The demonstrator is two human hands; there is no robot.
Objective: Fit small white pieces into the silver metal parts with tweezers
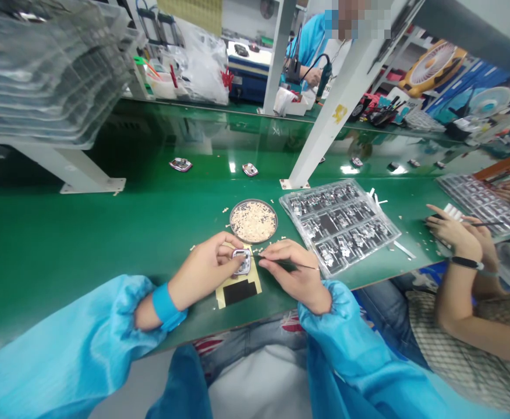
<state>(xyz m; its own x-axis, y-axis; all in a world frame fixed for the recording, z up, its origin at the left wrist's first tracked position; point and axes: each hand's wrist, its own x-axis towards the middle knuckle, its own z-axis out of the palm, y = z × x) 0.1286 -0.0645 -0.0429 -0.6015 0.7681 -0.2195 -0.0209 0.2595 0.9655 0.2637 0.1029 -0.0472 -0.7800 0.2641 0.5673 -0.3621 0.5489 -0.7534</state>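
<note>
My left hand (209, 265) grips a small square device housing (241, 262) with a pale rim and parts showing inside. In my right hand (292, 270) is a thin dark pair of tweezers (290, 264), its tip at the housing's right edge. Beneath the housing lies a yellowish sheet (255, 284) with a black rectangle (236, 293) on it. Just beyond my hands sits a round dish (254, 240) full of tiny cream and dark pieces. Whether the tweezers hold a piece is too small to tell.
A clear tray of small metal and black parts (340, 224) lies to the right. Similar housings (180, 164) rest on the green belt behind. White posts (320, 110) rise from the bench, and trays (45, 75) are stacked at left. A co-worker's hands (460, 233) are at far right.
</note>
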